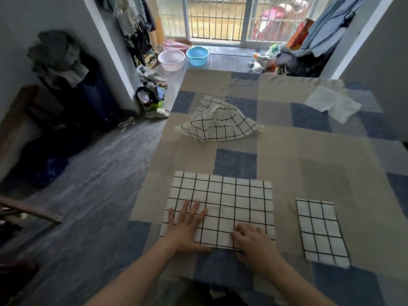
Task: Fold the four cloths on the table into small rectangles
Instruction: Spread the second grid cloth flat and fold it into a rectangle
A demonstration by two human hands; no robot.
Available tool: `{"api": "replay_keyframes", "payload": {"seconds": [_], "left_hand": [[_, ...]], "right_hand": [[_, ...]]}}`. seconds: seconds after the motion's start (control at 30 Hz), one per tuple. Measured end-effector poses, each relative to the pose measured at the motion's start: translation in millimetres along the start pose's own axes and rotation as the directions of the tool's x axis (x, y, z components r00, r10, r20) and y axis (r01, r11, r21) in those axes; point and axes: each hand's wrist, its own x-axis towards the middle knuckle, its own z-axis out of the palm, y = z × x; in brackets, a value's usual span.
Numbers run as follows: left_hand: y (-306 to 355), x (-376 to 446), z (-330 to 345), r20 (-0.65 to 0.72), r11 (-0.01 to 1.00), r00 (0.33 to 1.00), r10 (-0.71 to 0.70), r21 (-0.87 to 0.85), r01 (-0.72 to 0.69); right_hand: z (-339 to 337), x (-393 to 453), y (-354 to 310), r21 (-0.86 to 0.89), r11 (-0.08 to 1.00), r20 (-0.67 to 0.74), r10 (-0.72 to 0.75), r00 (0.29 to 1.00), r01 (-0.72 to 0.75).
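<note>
A white cloth with a black grid [229,202] lies flat as a wide rectangle near the table's front edge. My left hand [187,226] presses flat on its left part, fingers straight. My right hand [251,239] rests on its lower right part with fingers curled at the near edge. A smaller folded grid cloth [320,230] lies to the right as a narrow rectangle. A crumpled grid cloth [217,120] sits in a heap further back. A plain white cloth [333,103] lies spread at the far right.
The table [320,155] wears a beige and blue patchwork cover. Left of it is grey floor with slippers [155,77], clutter, a pink basin [171,60] and a blue basin [197,55]. Clothes hang by the walls.
</note>
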Motion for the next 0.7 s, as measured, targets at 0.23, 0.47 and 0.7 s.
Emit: {"api": "replay_keyframes", "payload": {"seconds": [0.23, 0.47, 0.7], "left_hand": [[4, 1, -3, 0.021, 0.999, 1.000, 0.007, 0.042, -0.008], [-25, -23, -9, -0.385, 0.987, 0.923, 0.013, -0.143, -0.073], [-35, -74, -119, 0.009, 0.720, 0.996, 0.093, -0.691, -0.061]], "right_hand": [[-8, 2, 20, -0.166, 0.986, -0.050, 0.001, 0.999, -0.009], [-68, -6, 49, 0.128, 0.986, -0.061, 0.112, 0.992, -0.103], [-157, -25, 102, 0.442, 0.886, 0.446, -0.082, 0.891, -0.140]]}}
